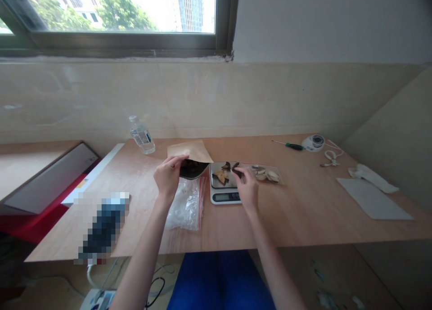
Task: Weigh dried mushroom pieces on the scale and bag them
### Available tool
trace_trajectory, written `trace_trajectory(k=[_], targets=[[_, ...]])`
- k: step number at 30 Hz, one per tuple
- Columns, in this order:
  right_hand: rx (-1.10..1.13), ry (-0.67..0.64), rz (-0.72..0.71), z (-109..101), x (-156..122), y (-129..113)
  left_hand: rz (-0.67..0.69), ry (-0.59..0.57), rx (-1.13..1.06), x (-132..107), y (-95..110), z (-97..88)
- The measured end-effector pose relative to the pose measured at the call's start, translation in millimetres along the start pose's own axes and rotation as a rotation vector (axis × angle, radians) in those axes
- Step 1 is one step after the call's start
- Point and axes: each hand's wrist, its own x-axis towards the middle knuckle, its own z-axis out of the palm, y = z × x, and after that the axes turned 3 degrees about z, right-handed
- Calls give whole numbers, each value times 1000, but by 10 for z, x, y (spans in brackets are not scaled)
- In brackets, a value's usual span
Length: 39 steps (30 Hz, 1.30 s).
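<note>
Beside the digital kitchen scale (225,196), the left hand (168,177) curls closed on the edge of a kraft paper bag (191,151), while the right hand (248,188) pinches what seems a dark dried slice (236,169) just above the pan, over paler slices (220,177)

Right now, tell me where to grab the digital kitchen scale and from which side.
Grip its white base by the front edge, beside the display, coming from your side. The steel platform carries dried slices, the right hand hangs above it, and the kraft paper bag in the left hand and the clear plastic tray crowd its flanks.
</note>
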Motion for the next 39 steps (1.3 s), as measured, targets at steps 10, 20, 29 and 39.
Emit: trace_trajectory(k=[10, 20, 29, 39], targets=[[6, -224, 99, 86, 68, 9, 9, -3, -6, -15, 1, 2], [248, -353, -27, 22, -149, -586, -4, -17, -23, -46, -19, -13], [-101, -608, -221, 727, -136, -865, -14, -19, -63, -117, -8, -43], [-514, -747, -134, 1182, -9, -972, -43, 8, -104, -212, -20, -41]])
